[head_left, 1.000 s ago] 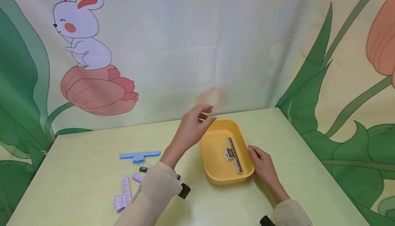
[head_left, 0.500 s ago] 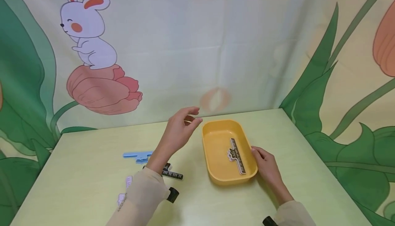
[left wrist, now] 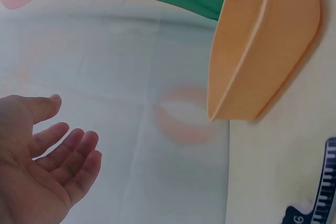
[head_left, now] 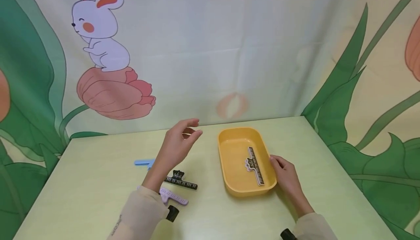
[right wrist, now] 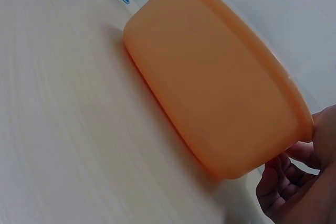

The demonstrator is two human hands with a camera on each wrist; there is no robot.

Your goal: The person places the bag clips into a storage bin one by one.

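Note:
My left hand [head_left: 175,143] hovers over the table left of a yellow plastic tray [head_left: 244,192]. Its fingers are loosely bent and apart, holding nothing, as the left wrist view also shows. At the tray's right side, my right hand [head_left: 287,174] grips the rim. In the tray lies a black-and-white piano-key clip [head_left: 255,166]. Beneath my left forearm a black piano-key clip [head_left: 184,183], a purple clip [head_left: 177,197] and a blue clip [head_left: 143,162] lie on the table, partly covered by the arm and wrist. The right wrist view shows the tray's outer wall [right wrist: 199,77].
The pale table [head_left: 226,221] ends at a fabric backdrop [head_left: 197,69] printed with a rabbit, flowers and leaves. A black wrist strap piece [head_left: 172,213] sits at my left cuff, another [head_left: 287,234] at the right cuff.
My left hand has moved left, away from above the tray's edge. The forearm now uncovers the black clip and part of a purple one. The right hand keeps its grip on the tray.

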